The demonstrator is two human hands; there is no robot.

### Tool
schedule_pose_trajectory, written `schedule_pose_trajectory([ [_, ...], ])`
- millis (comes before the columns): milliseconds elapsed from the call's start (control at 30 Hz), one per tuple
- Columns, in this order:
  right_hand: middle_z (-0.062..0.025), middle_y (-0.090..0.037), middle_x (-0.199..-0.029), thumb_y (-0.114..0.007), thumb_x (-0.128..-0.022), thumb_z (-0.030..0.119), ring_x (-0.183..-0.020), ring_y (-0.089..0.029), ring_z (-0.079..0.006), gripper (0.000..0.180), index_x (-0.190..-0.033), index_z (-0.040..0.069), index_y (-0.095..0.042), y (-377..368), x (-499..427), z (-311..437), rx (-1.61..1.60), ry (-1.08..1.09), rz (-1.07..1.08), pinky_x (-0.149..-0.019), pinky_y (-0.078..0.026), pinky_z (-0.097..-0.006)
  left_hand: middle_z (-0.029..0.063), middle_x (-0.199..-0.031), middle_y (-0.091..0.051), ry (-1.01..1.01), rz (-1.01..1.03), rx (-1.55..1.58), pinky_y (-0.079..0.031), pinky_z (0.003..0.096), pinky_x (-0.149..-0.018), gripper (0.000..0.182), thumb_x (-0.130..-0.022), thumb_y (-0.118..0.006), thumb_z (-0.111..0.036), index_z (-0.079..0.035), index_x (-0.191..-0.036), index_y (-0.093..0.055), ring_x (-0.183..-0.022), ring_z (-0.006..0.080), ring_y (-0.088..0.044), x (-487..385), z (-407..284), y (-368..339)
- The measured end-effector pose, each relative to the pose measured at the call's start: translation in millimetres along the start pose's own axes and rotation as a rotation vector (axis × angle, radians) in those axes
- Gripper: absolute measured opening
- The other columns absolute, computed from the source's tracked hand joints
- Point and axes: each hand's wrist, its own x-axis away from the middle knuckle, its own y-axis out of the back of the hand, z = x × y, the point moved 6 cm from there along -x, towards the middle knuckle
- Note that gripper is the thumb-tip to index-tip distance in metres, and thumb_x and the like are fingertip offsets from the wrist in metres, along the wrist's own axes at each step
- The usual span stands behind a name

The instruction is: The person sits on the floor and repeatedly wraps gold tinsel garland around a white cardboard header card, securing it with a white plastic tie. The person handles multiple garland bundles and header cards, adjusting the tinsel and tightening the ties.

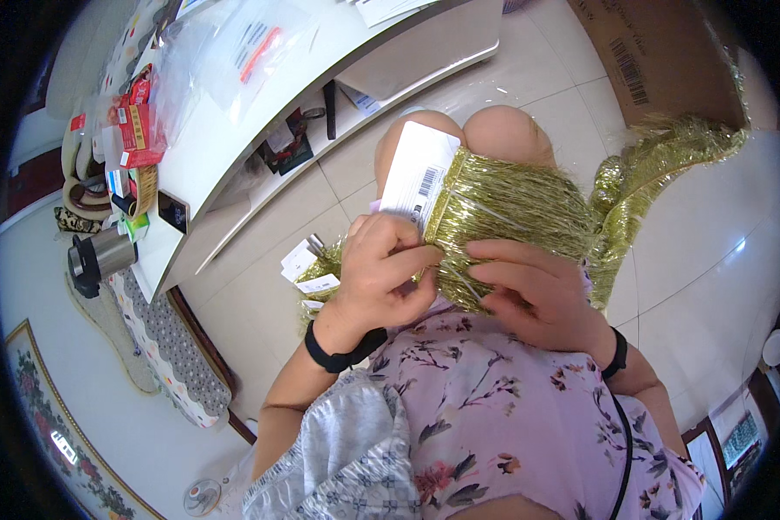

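Across my lap lies a length of gold tinsel fringe (513, 201), its strands pointing right. A white card (406, 169) with a barcode sits along the fringe's braided left edge. My left hand (390, 266) pinches that edge at the card's lower end. Over the lower strands rests my right hand (539, 286), its fingers spread and slightly bent. Two thin pale strips, perhaps ties, cross the strands near my fingers. More gold fringe (650, 175) trails from the right side toward a cardboard box. Behind my left wrist are several tagged gold fringe bundles (318, 279).
A white table (214, 149) on the left bears plastic bags, a red box (136, 133), a wicker basket (146, 188) and a phone (173, 211). At its corner stands a steel thermos jug (104, 253). The cardboard box (656, 58) is at upper right on the tiled floor.
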Motion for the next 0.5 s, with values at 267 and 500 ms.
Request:
schedule_pose_trajectory([
  [267,-0.0081,-0.066,-0.084,-0.079,-0.081,0.009,-0.077,-0.065,-0.0294,0.019,-0.096,0.008,-0.067,32.2,-4.7,-13.6,0.465,-0.130,-0.165,-0.067,-0.052,-0.0398,0.0020,-0.084,-0.061,-0.080,-0.064,-0.103,-0.044,0.0371,-0.071,0.015,-0.074,-0.076,-0.006,-0.011,-0.089,-0.074,-0.078,0.0239,-0.060,-41.8,-13.1,13.9],
  [500,-0.0084,-0.067,-0.083,-0.078,-0.082,0.008,-0.076,-0.066,-0.0299,0.014,-0.092,0.007,-0.068,25.2,-13.4,0.0,0.428,0.062,-0.188,-0.067,-0.053,-0.0395,0.0025,-0.080,-0.063,-0.222,0.043,-0.151,-0.045,0.0385,-0.065,0.014,-0.074,-0.079,-0.008,-0.010,-0.087,-0.074,-0.074,0.0248,-0.063,-65.2,-16.8,-12.5],
])
